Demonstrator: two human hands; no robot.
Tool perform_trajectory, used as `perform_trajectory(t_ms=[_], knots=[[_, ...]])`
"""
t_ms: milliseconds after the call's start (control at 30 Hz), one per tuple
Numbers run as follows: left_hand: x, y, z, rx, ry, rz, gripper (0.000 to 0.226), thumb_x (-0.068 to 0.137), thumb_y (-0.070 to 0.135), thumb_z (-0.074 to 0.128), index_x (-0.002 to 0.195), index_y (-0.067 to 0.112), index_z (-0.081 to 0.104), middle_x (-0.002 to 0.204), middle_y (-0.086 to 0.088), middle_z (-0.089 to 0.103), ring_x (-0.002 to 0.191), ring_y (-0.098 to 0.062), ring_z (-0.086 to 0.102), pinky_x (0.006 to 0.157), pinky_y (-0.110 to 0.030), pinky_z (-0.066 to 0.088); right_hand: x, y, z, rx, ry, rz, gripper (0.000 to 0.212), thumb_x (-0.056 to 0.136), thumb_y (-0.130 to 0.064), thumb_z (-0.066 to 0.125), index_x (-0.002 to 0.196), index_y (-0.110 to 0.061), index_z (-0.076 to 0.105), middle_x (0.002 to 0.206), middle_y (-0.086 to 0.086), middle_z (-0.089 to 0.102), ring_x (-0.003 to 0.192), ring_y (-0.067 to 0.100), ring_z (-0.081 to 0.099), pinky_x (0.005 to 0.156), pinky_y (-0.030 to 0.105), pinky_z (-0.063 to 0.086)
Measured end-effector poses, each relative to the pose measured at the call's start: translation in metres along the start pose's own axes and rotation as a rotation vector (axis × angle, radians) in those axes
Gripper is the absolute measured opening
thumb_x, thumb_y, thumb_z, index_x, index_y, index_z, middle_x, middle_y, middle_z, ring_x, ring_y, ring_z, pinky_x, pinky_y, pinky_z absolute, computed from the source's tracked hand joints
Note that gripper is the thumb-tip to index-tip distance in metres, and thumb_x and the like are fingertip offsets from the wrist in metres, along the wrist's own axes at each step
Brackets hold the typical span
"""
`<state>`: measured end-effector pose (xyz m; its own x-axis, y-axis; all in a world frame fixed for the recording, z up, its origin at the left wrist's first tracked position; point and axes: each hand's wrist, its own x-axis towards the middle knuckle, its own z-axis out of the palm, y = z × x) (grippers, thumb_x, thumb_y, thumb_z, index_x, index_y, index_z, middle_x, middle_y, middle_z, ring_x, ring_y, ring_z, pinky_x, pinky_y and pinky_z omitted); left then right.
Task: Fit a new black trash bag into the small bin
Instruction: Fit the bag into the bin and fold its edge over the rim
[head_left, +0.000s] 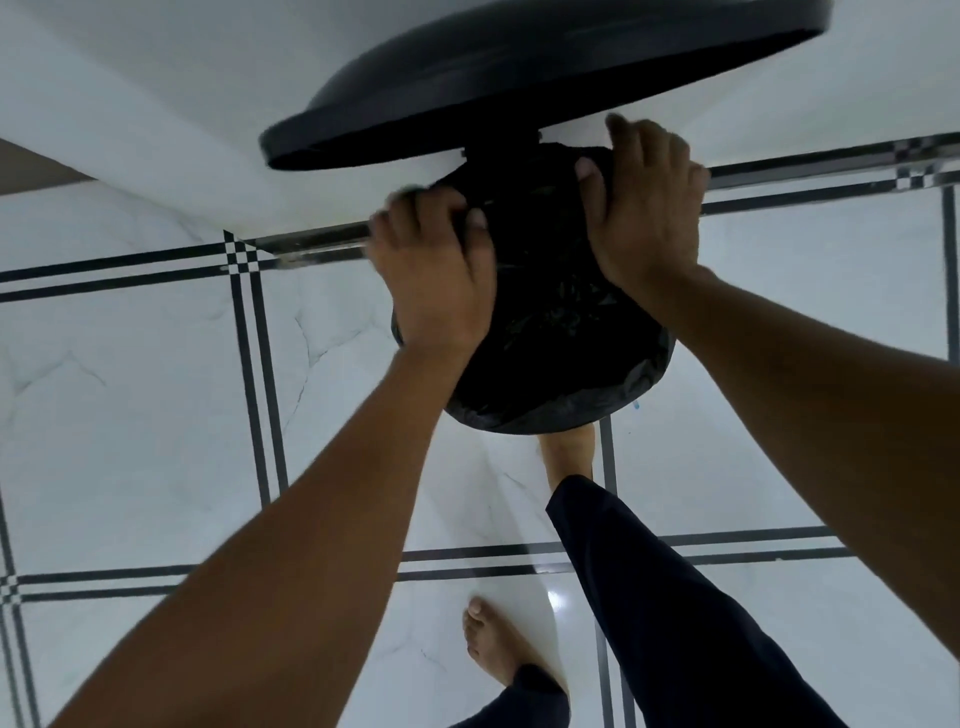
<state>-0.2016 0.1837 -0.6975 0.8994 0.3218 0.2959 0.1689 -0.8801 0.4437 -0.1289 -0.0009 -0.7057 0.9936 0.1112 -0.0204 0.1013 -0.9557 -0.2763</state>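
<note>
Fingers of left hand (434, 270) and right hand (647, 208) curl closed, pinching trash bag (550, 322) over bin rim.

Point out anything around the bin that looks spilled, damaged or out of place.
Nothing stands out. The black bag lines the bin's rim, both hands, left and right, pressing it on. The lid stands open.

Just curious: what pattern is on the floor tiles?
White marbled floor tiles with black double-line borders; head view.
</note>
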Motion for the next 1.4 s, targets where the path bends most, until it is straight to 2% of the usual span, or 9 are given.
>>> perform_trajectory(t_ms=[133,233,433,600,767,933,1033,1167,1400], knots=[[-0.048,0.020,0.008,-0.209,-0.370,0.047,0.009,0.089,0.017,0.058,0.093,0.010,0.061,0.096,-0.012,0.060,0.092,-0.030,0.053,0.082,-0.045,0.047,-0.030,-0.001,-0.004,-0.084,0.073,-0.359,0.052,0.106,-0.036,0.037,0.151,-0.012,0.044,0.155,0.018,0.043,0.147,0.039,0.035,0.121,0.055,0.023],[-0.063,0.024,0.029,-0.094,-0.552,0.031,0.018,0.088,0.017,0.059,0.101,0.006,0.065,0.103,-0.017,0.061,0.098,-0.034,0.054,0.083,-0.045,0.051,-0.041,0.010,0.005,-0.281,0.005,-0.530,0.050,0.106,-0.031,0.036,0.153,-0.017,0.041,0.160,0.017,0.037,0.150,0.040,0.029,0.121,0.060,0.020],[-0.049,0.026,0.070,0.342,-0.978,0.019,0.063,0.093,0.047,0.055,0.145,0.014,0.041,0.146,-0.017,0.045,0.131,-0.037,0.040,0.109,-0.046,0.033,-0.036,0.028,0.014,-0.541,-0.125,-0.534,0.072,0.101,-0.046,0.041,0.162,-0.016,0.017,0.170,0.015,0.008,0.156,0.040,0.001,0.124,0.061,0.005],[-0.045,0.011,0.088,0.448,-1.178,-0.092,0.113,0.075,0.081,0.060,0.160,0.023,0.013,0.160,-0.018,0.026,0.143,-0.041,0.026,0.118,-0.049,0.021,-0.036,0.032,0.016,-0.616,-0.119,-0.583,0.082,0.096,-0.052,0.041,0.163,-0.015,0.011,0.170,0.017,0.001,0.155,0.041,-0.004,0.123,0.063,0.004],[-0.048,0.009,0.077,0.443,-1.147,-0.084,0.115,0.073,0.084,0.056,0.160,0.023,0.011,0.160,-0.019,0.026,0.144,-0.042,0.026,0.117,-0.051,0.022,-0.038,0.028,0.014,-0.590,-0.127,-0.568,0.081,0.096,-0.052,0.042,0.163,-0.017,0.014,0.170,0.017,0.004,0.156,0.041,-0.002,0.123,0.062,0.005],[-0.051,0.020,0.036,0.283,-0.913,0.095,0.056,0.097,0.050,0.049,0.148,0.025,0.047,0.148,-0.012,0.049,0.134,-0.036,0.044,0.107,-0.045,0.038,-0.048,0.008,-0.008,-0.414,-0.120,-0.504,0.072,0.098,-0.043,0.049,0.160,-0.014,0.026,0.167,0.018,0.019,0.155,0.041,0.008,0.124,0.061,0.010],[-0.054,0.030,-0.002,0.181,-0.843,0.123,0.038,0.099,0.036,0.047,0.130,0.023,0.063,0.130,-0.006,0.064,0.120,-0.033,0.056,0.097,-0.043,0.050,-0.062,-0.013,-0.033,-0.296,-0.145,-0.490,0.067,0.099,-0.040,0.048,0.159,-0.013,0.030,0.166,0.017,0.023,0.155,0.039,0.011,0.125,0.056,0.015],[-0.059,0.039,-0.064,0.035,-0.726,0.078,0.032,0.094,0.024,0.046,0.112,0.016,0.071,0.104,-0.004,0.072,0.098,-0.029,0.064,0.081,-0.042,0.057,-0.083,-0.037,-0.074,-0.167,-0.161,-0.457,0.061,0.101,-0.035,0.047,0.156,-0.012,0.036,0.162,0.015,0.034,0.154,0.034,0.020,0.123,0.049,0.024],[-0.050,0.066,-0.170,-0.033,-0.511,0.096,0.028,0.093,0.015,0.056,0.115,0.013,0.072,0.110,-0.004,0.074,0.103,-0.027,0.063,0.088,-0.040,0.055,-0.111,-0.069,-0.168,-0.016,-0.099,-0.447,0.051,0.099,-0.031,0.044,0.144,-0.009,0.053,0.148,0.013,0.054,0.141,0.029,0.044,0.106,0.045,0.046]])
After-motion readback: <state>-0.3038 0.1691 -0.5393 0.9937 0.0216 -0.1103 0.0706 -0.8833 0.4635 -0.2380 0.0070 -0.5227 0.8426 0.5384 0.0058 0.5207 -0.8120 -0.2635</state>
